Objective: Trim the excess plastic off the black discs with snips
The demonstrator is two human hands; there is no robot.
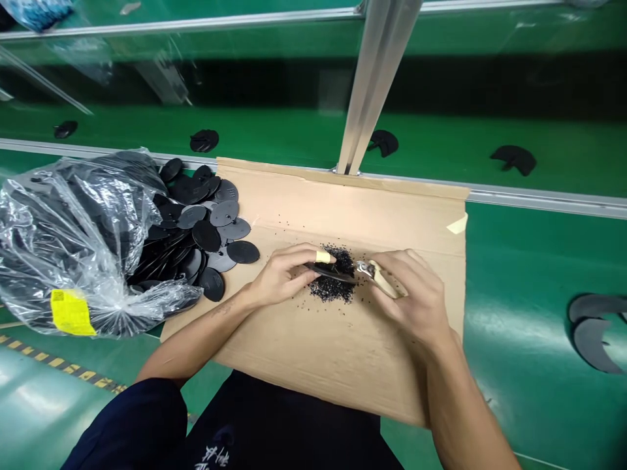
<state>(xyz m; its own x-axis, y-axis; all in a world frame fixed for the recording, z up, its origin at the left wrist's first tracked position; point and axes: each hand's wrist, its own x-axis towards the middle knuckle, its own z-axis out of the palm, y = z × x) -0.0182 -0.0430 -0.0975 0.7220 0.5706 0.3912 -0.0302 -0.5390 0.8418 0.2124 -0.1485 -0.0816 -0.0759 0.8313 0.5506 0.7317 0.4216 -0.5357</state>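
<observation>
"Head view, from the fingers out: what do they have?"

"Left hand point(284, 273) pinches a thin black disc point(334, 272), seen nearly edge-on, between thumb and fingers, with a pale yellow wrap point(322, 256) on one finger. Right hand point(414, 290) is curled round metal-headed pliers with cream handles point(388, 281); their tip sits just beside the disc's right end, though whether it touches I cannot tell"

"And beneath?"

"Tiny black bits point(337, 291), loosely piled mid-way across a flat brown cardboard sheet point(313, 346)"

"How far along does it look?"

"Partway, I'd judge: many bits lie gathered, one disc is in hand, and a big heap of round black and grey discs point(206, 235) lies left, beside a clear plastic bag point(73, 215) with a bright yellow label point(73, 313). Whether those discs are finished or waiting, I cannot tell"
</observation>
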